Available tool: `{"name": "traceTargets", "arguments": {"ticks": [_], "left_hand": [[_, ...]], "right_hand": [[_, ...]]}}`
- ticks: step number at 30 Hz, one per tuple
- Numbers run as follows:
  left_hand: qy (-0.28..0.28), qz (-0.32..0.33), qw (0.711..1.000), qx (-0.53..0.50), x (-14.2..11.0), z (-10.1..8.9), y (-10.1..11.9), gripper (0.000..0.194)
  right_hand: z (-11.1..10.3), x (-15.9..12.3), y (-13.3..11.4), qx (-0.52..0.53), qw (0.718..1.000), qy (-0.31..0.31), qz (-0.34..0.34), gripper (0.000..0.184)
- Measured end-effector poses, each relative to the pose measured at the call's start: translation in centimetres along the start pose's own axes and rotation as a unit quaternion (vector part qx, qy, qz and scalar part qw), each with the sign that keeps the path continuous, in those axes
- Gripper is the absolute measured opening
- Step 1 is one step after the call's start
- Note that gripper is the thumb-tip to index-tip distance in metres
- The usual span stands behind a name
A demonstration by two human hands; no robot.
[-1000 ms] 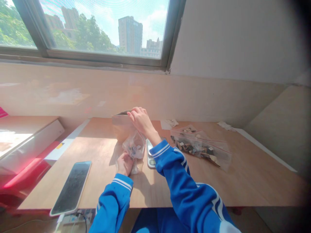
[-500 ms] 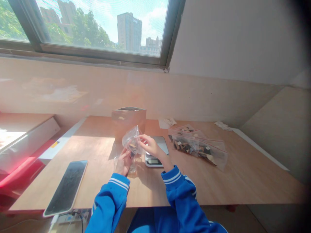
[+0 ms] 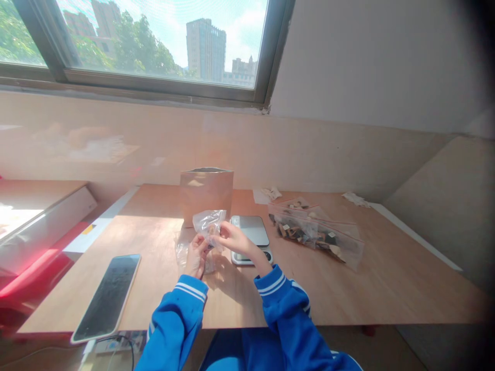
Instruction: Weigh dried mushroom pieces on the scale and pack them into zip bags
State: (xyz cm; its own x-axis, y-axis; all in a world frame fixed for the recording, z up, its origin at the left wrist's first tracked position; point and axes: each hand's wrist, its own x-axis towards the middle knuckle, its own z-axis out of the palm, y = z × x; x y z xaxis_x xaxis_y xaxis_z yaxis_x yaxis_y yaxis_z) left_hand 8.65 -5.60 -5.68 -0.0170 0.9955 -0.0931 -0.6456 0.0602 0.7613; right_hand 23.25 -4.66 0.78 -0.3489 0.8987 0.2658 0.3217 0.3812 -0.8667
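From where I'm standing, the window [image 3: 158, 84] is rising above and behind the scale [image 3: 251, 230], and the table [image 3: 328, 293] is spreading out all around it. To the scale's right, the zip bags [image 3: 309, 232] of dark and pale pieces are lying in an overlapping heap. The paper bag [image 3: 207, 193] is standing upright behind the scale and to its left, its mouth gaping a little. Well to the scale's left, the phone [image 3: 107, 296] is lying flat near the table's front edge. The hands are working just left of the scale, the right forearm crossing in front of its near corner. The left hand [image 3: 196, 255] is pinching the lower part of the clear bag [image 3: 204, 222], and the right hand [image 3: 231, 238] is gripping its right side between closed fingers. That bag is hanging in front of the paper bag, with more clear plastic [image 3: 181, 253] showing beside the left hand.
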Motion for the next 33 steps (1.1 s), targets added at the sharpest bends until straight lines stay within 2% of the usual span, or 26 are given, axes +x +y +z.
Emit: {"name": "traceTargets", "arguments": {"ticks": [3, 8, 12, 15, 18, 24, 33], "left_hand": [[0.009, -0.006, 1.0, -0.013, 0.2, -0.2, -0.2, 0.026], [0.023, -0.017, 0.999, -0.033, 0.2, 0.2, -0.1, 0.028], [0.008, -0.029, 0.999, -0.035, -0.1, 0.7, 0.2, 0.035], [-0.011, -0.012, 1.0, -0.013, -0.2, 0.7, 0.0, 0.041], [-0.005, 0.014, 1.0, 0.016, 0.1, 0.2, -0.4, 0.04], [0.008, 0.034, 0.998, 0.043, 0.5, -0.6, -1.0, 0.025], [0.021, 0.058, 0.995, 0.075, 0.7, -0.7, -1.1, 0.025]], "right_hand": [[0.4, 0.1, 0.6, 0.051, 0.999, 0.002, 0.005, 0.024], [0.7, 0.0, 1.1, 0.119, 0.991, 0.055, 0.017, 0.029], [0.9, -0.2, 1.0, 0.094, 0.993, 0.076, 0.011, 0.019], [1.2, -0.2, 0.7, 0.037, 0.995, 0.095, 0.011, 0.013], [1.4, -0.5, 0.5, 0.021, 0.997, 0.08, 0.007, 0.014], [1.9, -0.9, 0.7, 0.045, 0.999, 0.029, 0.008, 0.018], [2.7, -1.2, 0.6, 0.109, 0.992, 0.03, 0.06, 0.018]]}}
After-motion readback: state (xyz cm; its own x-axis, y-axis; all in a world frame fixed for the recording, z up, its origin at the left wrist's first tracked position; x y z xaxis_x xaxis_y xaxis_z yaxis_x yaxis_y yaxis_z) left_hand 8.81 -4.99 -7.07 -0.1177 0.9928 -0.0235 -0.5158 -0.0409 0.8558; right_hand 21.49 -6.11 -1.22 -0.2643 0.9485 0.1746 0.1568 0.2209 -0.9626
